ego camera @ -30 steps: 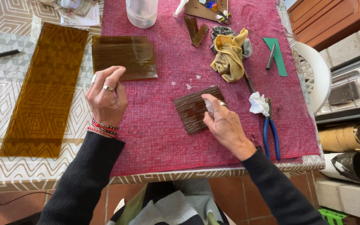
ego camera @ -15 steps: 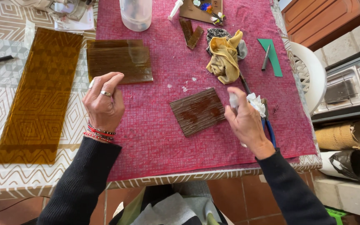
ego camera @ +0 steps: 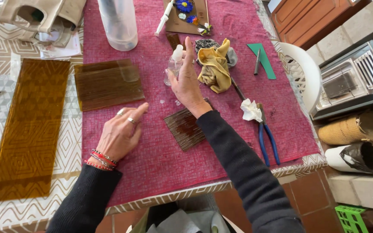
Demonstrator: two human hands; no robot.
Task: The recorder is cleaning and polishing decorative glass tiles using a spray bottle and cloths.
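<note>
My right hand (ego camera: 187,82) reaches forward over the red cloth (ego camera: 152,164) and closes around a small clear spray bottle (ego camera: 173,65) with a white cap. Just under its wrist lies a small ribbed brown glass piece (ego camera: 185,128). My left hand (ego camera: 121,134), with rings and red bracelets, hovers open just above the cloth to the left of that piece, holding nothing. A larger brown ribbed glass sheet (ego camera: 108,83) lies beyond the left hand. A long amber glass sheet (ego camera: 29,129) rests on the patterned table at the far left.
A crumpled white tissue (ego camera: 251,110) and blue-handled pliers (ego camera: 266,140) lie right of the small glass piece. A yellow cloth (ego camera: 214,69), a green card (ego camera: 264,60) with a pen, a clear plastic container (ego camera: 118,23) and a small board with glass flowers (ego camera: 186,15) sit farther back. A white chair (ego camera: 303,73) stands at the right.
My right hand left the tissue by the pliers and moved forward to the spray bottle. My left hand shifted right and lowered toward the cloth. The camera moved closer.
</note>
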